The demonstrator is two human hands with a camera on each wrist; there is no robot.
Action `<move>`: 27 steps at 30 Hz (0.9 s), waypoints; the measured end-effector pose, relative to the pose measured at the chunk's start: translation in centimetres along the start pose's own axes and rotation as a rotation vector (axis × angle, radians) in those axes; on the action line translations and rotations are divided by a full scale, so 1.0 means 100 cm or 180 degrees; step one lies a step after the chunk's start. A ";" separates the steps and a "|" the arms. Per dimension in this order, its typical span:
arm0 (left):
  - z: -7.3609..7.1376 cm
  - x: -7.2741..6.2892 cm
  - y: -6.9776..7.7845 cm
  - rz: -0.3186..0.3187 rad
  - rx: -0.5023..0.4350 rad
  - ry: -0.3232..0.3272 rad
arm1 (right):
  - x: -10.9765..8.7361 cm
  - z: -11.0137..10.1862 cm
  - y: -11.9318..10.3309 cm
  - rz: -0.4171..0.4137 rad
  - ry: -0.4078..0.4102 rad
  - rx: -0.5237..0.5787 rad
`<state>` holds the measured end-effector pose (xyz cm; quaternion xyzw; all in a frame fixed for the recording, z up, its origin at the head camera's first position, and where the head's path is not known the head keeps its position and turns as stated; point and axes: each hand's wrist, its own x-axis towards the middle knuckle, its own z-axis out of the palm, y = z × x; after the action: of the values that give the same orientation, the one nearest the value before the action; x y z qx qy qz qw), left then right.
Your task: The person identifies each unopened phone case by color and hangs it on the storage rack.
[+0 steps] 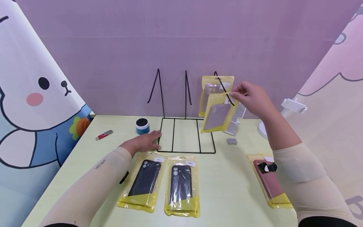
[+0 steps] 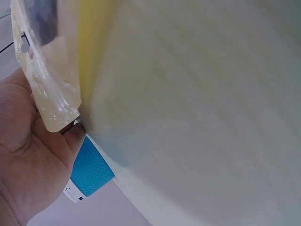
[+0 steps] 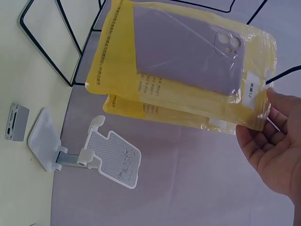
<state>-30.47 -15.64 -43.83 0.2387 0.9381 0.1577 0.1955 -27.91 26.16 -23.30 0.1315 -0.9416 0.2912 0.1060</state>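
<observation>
My right hand (image 1: 252, 97) pinches the top edge of a yellow-edged packet (image 3: 188, 52) holding a lilac phone case. This packet is at the right hook (image 1: 225, 90) of a black wire display rack (image 1: 186, 152); whether the hook passes through its hole I cannot tell. Behind it a similar packet (image 1: 202, 104) hangs on the same hook. My left hand (image 1: 143, 142) rests at the left side of the rack's base, fingers touching the wire. Just below that hand lie two packets with dark phone cases, a left one (image 1: 144, 179) and a right one (image 1: 181, 186).
A blue jar-shaped device (image 1: 142, 126) stands behind my left hand, a red USB stick (image 1: 104, 135) farther left. On the right are a white phone stand (image 3: 115, 157), a small grey adapter (image 1: 232, 141), a white-based stand (image 1: 262, 130) and a packet with a pink case (image 1: 269, 179) beneath my forearm.
</observation>
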 end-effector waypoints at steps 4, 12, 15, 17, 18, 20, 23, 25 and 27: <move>-0.001 -0.001 0.002 -0.0015 -0.0035 0.0001 | 0.008 0.001 0.000 0.0026 0.0032 -0.0007; -0.002 -0.001 0.002 0.0009 -0.0024 0.0013 | 0.023 0.005 0.001 0.0117 0.0071 -0.0040; -0.001 -0.001 0.001 0.0006 -0.0017 0.0015 | 0.028 0.007 0.002 0.0117 0.0135 -0.0036; -0.001 -0.001 0.002 0.0012 -0.0010 0.0025 | 0.031 0.007 0.002 0.0121 0.0159 -0.0031; -0.001 -0.001 0.002 0.0004 -0.0018 0.0023 | 0.032 0.007 0.002 0.0122 0.0173 -0.0028; 0.000 -0.001 0.003 0.0007 -0.0022 0.0027 | 0.034 0.008 0.002 0.0133 0.0190 -0.0034; -0.001 -0.002 0.005 -0.0010 -0.0042 0.0024 | 0.036 0.008 0.001 0.0156 0.0204 -0.0053; -0.001 -0.002 0.006 -0.0008 -0.0036 0.0026 | 0.037 0.008 0.001 0.0176 0.0214 -0.0052; -0.001 -0.002 0.007 -0.0011 -0.0028 0.0027 | 0.038 0.007 0.001 0.0187 0.0226 -0.0038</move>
<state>-30.10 -15.15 -43.37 0.2355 0.9386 0.1625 0.1929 -31.66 25.07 -22.88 0.0927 -0.9425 0.2930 0.1316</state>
